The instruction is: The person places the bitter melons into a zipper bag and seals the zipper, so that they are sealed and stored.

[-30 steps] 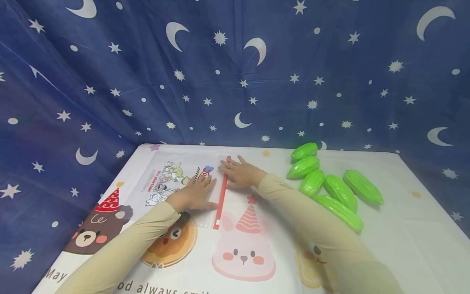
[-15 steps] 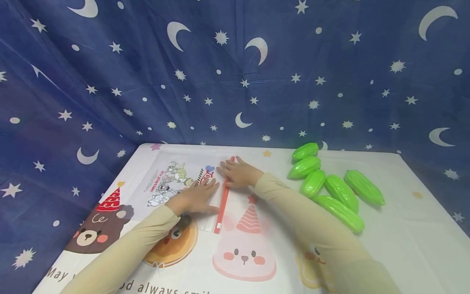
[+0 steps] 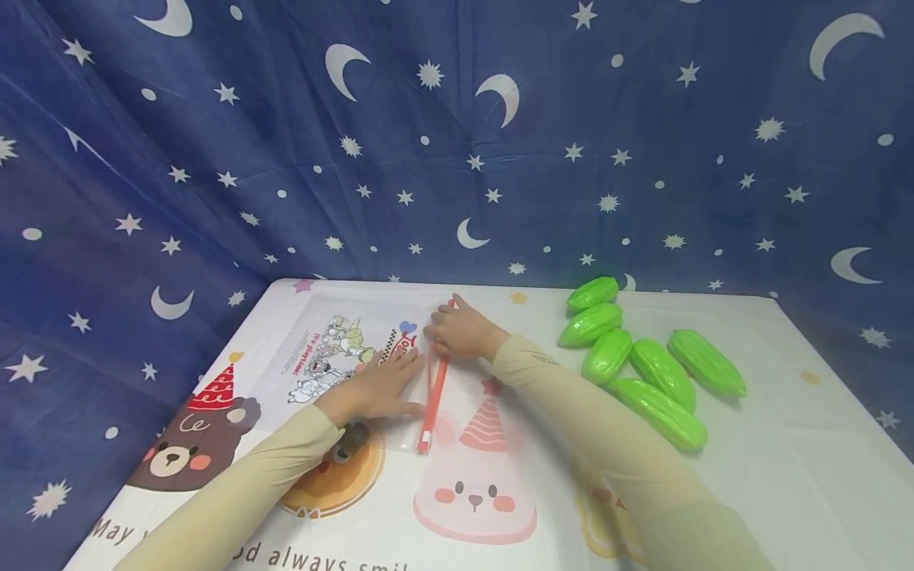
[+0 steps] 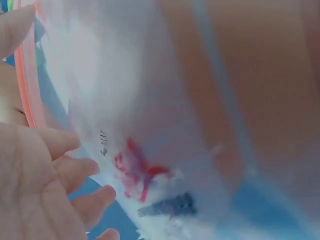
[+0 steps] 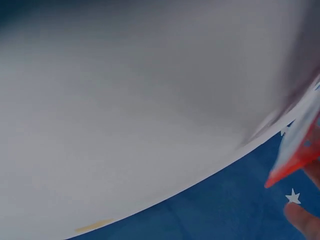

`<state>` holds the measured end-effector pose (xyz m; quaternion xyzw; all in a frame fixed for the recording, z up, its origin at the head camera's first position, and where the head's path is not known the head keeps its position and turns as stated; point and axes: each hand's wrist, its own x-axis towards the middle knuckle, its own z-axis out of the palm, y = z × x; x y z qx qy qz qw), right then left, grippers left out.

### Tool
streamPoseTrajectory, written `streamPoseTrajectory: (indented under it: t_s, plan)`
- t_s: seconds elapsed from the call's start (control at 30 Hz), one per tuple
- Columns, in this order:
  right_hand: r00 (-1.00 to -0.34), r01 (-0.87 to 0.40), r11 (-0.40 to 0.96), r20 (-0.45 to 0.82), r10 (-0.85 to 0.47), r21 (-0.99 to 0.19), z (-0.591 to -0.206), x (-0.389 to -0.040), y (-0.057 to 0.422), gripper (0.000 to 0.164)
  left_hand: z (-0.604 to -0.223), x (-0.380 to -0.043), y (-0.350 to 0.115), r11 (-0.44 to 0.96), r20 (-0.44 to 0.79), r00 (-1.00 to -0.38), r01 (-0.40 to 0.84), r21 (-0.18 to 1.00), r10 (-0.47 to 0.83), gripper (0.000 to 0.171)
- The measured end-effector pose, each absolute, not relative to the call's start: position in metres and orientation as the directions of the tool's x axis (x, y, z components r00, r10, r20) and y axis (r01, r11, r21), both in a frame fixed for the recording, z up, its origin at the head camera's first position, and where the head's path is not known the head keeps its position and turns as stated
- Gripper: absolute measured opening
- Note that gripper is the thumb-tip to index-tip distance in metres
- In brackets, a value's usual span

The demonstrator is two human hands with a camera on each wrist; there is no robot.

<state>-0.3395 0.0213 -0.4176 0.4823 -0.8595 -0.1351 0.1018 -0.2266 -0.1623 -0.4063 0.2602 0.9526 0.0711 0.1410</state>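
Observation:
A clear zip bag (image 3: 286, 388) with cartoon print lies on the table at centre left, its red zip edge (image 3: 432, 408) facing right. Two red strips stand slightly apart along that edge, with a small white slider (image 3: 425, 436) at the near end. My left hand (image 3: 378, 388) rests on the bag, fingers extended; in the left wrist view, its fingers (image 4: 82, 167) spread beside the printed film. My right hand (image 3: 467, 329) pinches the zip edge near its far end with bent fingers. The right wrist view catches the red corner (image 5: 290, 170) beside a fingertip.
Several glossy green, ridged, gourd-like pieces (image 3: 660, 373) lie to the right, beyond my right forearm. A white cartoon-print cloth (image 3: 474, 492) covers the table. A blue curtain (image 3: 400, 119) with moons and stars hangs behind it.
My right hand's fingers have gone from lying flat on the zip edge to bending round it. The two red strips now show apart. The bag's edge has shifted slightly right and nearer.

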Motion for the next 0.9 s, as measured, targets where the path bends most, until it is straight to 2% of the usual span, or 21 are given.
streamPoseTrajectory:
  t_s: [0.17,0.3,0.4,0.5,0.57,0.7,0.9]
  plan:
    - [-0.46,-0.789,0.488,0.166,-0.872,0.374,-0.414,-0.341,0.024,0.03,-0.398,-0.222,-0.166,0.847,-0.139,-0.835,0.521,0.109,0.532,0.084]
    - [-0.401,-0.788,0.473,0.254,-0.88,0.395,-0.411,-0.341,0.029,0.025,-0.386,-0.218,-0.166,0.818,0.009,-0.818,0.575,0.033,0.575,0.077]
    - [-0.36,-0.785,0.464,0.307,-0.881,0.412,-0.409,-0.341,0.032,0.019,-0.377,-0.219,-0.165,0.771,0.16,-0.759,0.637,-0.019,0.631,0.069]
    - [-0.33,-0.777,0.464,0.352,-0.876,0.425,-0.407,-0.341,0.035,0.016,-0.371,-0.225,-0.163,0.698,0.262,-0.659,0.71,-0.096,0.705,0.062]
    - [-0.32,-0.778,0.465,0.371,-0.872,0.422,-0.406,-0.34,0.036,0.016,-0.37,-0.23,-0.161,0.637,0.278,-0.586,0.755,-0.154,0.761,0.058]
    - [-0.31,-0.786,0.465,0.39,-0.867,0.407,-0.406,-0.34,0.037,0.019,-0.368,-0.238,-0.156,0.521,0.219,-0.476,0.815,-0.255,0.852,0.051]
    - [-0.304,-0.795,0.469,0.416,-0.857,0.384,-0.406,-0.339,0.038,0.025,-0.372,-0.243,-0.154,0.482,0.172,-0.45,0.825,-0.296,0.876,0.044]
